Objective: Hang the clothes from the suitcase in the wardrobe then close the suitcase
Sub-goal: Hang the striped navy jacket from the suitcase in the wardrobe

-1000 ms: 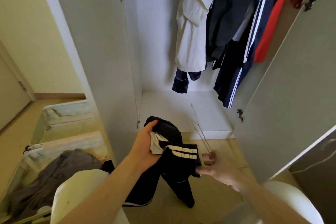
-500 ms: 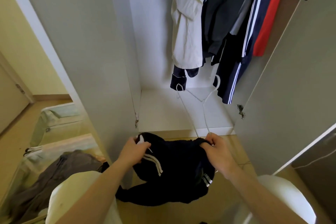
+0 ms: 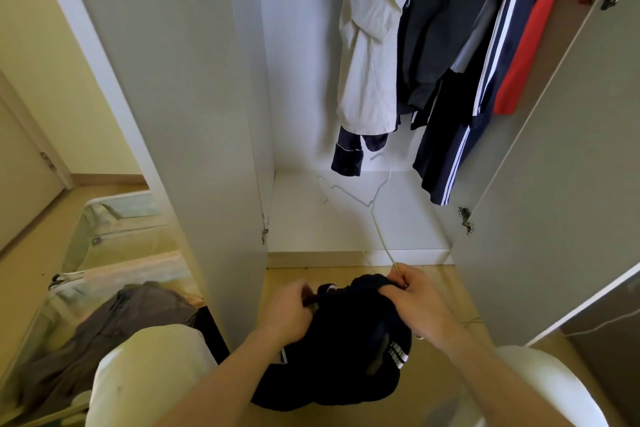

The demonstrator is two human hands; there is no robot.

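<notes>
Wardrobe: I am facing it with both doors standing open and garments hanging at upper right.

Suitcase: it is lying open on the floor at left, a grey garment waiting inside.

Dark striped garment: I am holding it bunched before the wardrobe, off the floor.

Wire hanger: its hook is pointing toward the wardrobe floor.

Left hand: it is gripping the garment's edge.

Right hand: it is pinching hanger and cloth together.

Advice, as I judge it: I should be spreading the opening wide and feeding one hanger arm in fully before the other.
</notes>
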